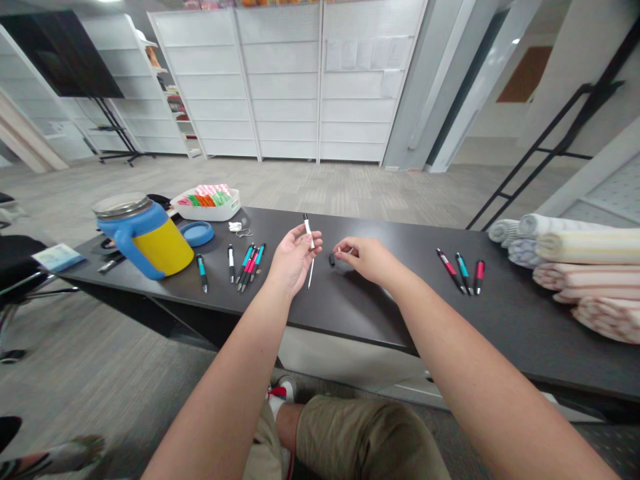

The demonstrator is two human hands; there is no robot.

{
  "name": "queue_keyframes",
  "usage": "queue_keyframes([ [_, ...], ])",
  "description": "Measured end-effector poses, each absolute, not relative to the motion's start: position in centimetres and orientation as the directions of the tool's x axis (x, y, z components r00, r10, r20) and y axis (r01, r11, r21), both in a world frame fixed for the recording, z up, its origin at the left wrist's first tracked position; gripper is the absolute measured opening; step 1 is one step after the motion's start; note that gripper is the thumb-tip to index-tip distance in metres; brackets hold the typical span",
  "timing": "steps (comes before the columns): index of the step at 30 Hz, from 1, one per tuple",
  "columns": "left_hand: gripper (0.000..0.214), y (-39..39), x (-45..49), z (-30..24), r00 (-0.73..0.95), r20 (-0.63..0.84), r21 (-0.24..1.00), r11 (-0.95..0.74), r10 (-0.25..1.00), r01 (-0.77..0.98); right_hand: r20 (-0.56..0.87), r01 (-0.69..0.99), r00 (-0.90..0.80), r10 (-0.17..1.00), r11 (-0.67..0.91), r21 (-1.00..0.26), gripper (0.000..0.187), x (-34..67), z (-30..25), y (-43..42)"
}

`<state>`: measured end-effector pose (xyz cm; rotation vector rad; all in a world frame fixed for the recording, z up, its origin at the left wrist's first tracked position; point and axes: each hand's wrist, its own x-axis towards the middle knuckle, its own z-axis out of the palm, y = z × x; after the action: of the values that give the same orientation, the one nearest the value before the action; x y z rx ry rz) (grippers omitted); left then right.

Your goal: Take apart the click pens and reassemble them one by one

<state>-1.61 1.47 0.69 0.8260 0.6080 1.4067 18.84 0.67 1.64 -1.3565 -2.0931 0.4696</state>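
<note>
My left hand (pixel 296 257) pinches a pen barrel (pixel 309 235), white with a black top, between thumb and fingers. A thin pen refill (pixel 311 274) points down below the barrel, its lower end bare. Close to the right, my right hand (pixel 364 252) has its thumb and fingertips pressed together; whatever small thing is between them, if anything, is too small to name. A short black pen part (pixel 331 259) is on the table just left of those fingertips.
Left of my hands lie a white pen (pixel 231 263), a pile of several pens (pixel 249 270) and a teal pen (pixel 202 273). Beyond stand a blue-yellow mug (pixel 173 247), blue lid (pixel 197 233) and white basket (pixel 210 212). Rightward are a red pen (pixel 450 271), a red pen part (pixel 479 277) and rolled cloths (pixel 590 273).
</note>
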Motion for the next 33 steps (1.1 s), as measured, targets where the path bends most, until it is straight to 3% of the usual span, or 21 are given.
queue_keyframes([
  [6, 0.069, 0.6, -1.2, 1.0, 0.139, 0.188, 0.821, -0.077, 0.972, -0.566, 0.364, 0.660, -0.390, 0.846, 0.533, -0.530, 0.022, 18.6, 1.7, 0.6],
  [12, 0.051, 0.6, -1.2, 0.9, 0.136, 0.195, 0.870, -0.107, 0.971, -0.482, 0.374, 0.634, -0.392, 0.841, 0.541, -0.552, 0.017, 18.3, 2.1, 0.2],
  [22, 0.046, 0.9, -0.9, 0.0, 0.176, 0.230, 0.905, -0.144, 0.957, -0.400, 0.433, 0.627, -0.326, 0.840, 0.535, -0.566, 0.015, 18.2, 2.2, 0.1],
  [28, 0.037, 0.8, -1.2, 0.1, 0.126, 0.174, 0.956, -0.137, 0.977, -0.259, 0.433, 0.521, -0.147, 0.889, 0.442, -0.730, 0.029, 18.4, 2.4, 0.0],
  [33, 0.035, 0.4, -1.3, 0.0, 0.251, 0.176, 0.984, -0.171, 0.952, -0.041, 0.448, 0.381, -0.029, 0.894, 0.424, -0.822, 0.036, 18.5, 2.4, 0.2],
])
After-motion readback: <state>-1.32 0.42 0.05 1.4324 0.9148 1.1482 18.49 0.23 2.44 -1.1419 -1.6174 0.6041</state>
